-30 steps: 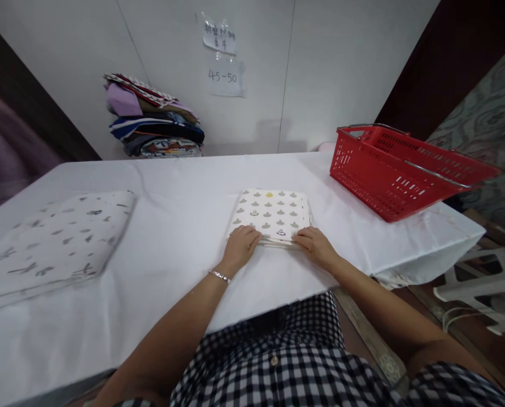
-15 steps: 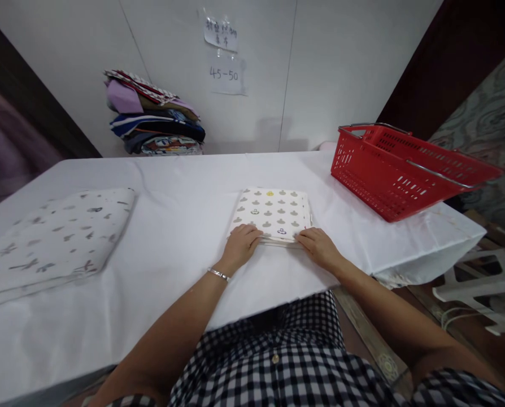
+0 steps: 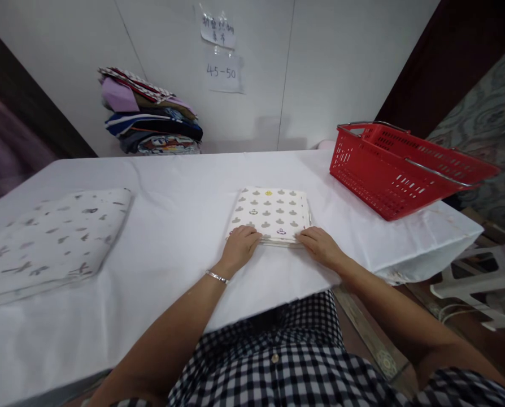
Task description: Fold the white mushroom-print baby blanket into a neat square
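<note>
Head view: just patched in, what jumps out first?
The red basket stands tilted at the table's far right corner, the brightest thing in view. At the near edge, the left hand and right hand both rest on the near edge of a folded patterned cloth. A pile of coloured fabrics sits against the wall at the back left, and a larger folded cloth lies at the left.
</note>
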The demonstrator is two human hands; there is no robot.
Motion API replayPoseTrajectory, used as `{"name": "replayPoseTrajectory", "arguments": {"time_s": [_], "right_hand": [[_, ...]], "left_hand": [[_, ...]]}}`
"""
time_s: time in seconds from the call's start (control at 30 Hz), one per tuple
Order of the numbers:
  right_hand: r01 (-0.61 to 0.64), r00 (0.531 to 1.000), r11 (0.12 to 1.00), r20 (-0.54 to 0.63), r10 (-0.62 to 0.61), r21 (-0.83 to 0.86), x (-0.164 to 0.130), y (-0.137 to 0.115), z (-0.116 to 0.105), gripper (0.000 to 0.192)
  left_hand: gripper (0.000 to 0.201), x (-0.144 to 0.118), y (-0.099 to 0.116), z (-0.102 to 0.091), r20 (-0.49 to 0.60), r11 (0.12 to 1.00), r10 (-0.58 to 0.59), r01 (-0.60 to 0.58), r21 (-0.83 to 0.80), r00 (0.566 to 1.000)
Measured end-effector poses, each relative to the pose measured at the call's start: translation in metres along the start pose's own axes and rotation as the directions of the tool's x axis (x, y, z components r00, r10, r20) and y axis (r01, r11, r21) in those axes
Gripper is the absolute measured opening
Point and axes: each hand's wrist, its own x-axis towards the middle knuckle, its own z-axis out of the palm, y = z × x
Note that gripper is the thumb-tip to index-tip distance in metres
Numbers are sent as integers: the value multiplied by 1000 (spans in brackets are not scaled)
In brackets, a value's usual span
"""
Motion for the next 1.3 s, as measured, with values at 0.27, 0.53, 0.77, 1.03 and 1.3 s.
{"name": "replayPoseTrajectory", "arguments": {"time_s": [0.27,0.53,0.77,1.03,1.3], "right_hand": [[-73,983,993,-176,56,-92,7,10,-2,21],[-83,994,996,-73,86,38,-11,2,10,21],[-115,992,989,-43,120,92,0,-15,-3,25],[-124,988,987,-82,132,99,23,-27,12,17],[-117,988,987,-91,127,109,24,-34,14,18]], "left_hand": [[19,-1,1,0,1,1000,7,-7,25,1000],[19,0,4,-3,18,1000,2,-2,-9,1000],[21,13,17,1,49,1000,20,-19,-22,999],[20,17,21,11,-12,995,-33,32,-97,999],[18,12,22,7,20,991,-59,61,-121,998]]}}
